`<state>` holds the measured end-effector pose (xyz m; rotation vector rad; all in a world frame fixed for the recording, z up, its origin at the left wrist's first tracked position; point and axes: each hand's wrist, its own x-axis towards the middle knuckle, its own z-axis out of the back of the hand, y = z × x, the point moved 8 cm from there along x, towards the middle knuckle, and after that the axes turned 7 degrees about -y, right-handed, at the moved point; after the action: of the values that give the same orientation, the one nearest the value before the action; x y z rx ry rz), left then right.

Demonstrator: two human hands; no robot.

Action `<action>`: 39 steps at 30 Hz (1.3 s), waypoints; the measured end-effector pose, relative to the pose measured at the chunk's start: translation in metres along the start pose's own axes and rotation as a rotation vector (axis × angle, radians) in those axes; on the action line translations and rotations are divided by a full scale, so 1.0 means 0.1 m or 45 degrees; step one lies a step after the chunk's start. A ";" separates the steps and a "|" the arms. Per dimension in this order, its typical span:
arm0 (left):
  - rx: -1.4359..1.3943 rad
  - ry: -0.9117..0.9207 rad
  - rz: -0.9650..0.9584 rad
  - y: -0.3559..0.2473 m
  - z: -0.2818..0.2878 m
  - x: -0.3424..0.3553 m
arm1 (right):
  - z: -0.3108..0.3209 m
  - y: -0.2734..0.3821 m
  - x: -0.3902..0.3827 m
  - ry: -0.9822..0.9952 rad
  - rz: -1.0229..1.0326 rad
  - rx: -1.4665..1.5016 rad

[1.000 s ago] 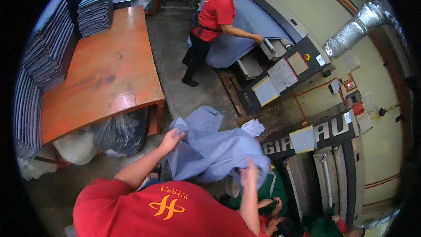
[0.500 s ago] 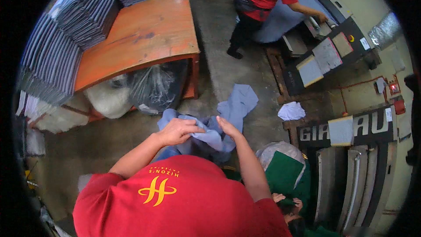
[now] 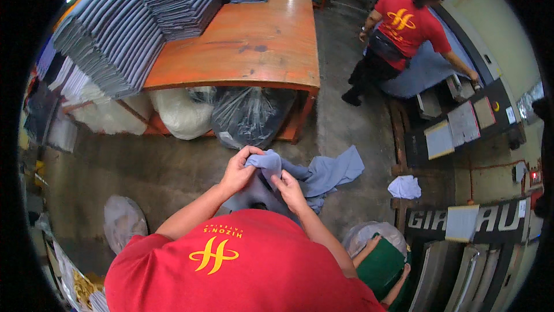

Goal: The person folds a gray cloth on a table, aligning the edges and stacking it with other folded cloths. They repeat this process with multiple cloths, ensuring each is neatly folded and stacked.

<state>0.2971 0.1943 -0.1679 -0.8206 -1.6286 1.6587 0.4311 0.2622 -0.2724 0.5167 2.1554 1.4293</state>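
A blue-grey cloth (image 3: pixel 333 175) hangs bunched from my hands, and its loose end trails to the right over the floor. My left hand (image 3: pixel 238 172) is closed on a gathered edge of it, thumb on top. Just to the right and a little nearer, my right hand (image 3: pixel 289 191) pinches the same cloth between thumb and fingers. A small fold stands up between the two hands. Part of the cloth in front of my body is hidden by my arms and red shirt.
Ahead stands an orange wooden table (image 3: pixel 254 52) with stacks of folded blue-grey cloths (image 3: pixel 118 29); filled plastic bags (image 3: pixel 254 116) lie beneath. A co-worker (image 3: pixel 404 29) handles cloth at a long machine. Nearby, another person's hands hold a green cloth (image 3: pixel 381 266). A white cloth (image 3: pixel 405 187) lies at right.
The view has swung left. My hands have drawn closer together, and my left hand now grips a raised cloth edge. The other person's hands have moved to the sides of the green cloth.
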 end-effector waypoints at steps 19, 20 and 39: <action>0.348 0.572 -0.348 0.02 1.09 -0.22 | -1.94 2.30 -0.15 0.251 0.774 -1.677; 0.390 0.567 -0.265 0.11 1.17 -0.21 | -2.00 2.44 -0.12 0.189 0.803 -1.722; 0.109 0.406 -0.328 0.95 1.61 -0.69 | -3.43 5.00 -0.22 -0.316 1.362 -1.183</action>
<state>0.2035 0.0437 -0.2594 -0.7530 -1.3689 1.3321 0.2646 0.1861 0.3060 1.4298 0.7410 2.4578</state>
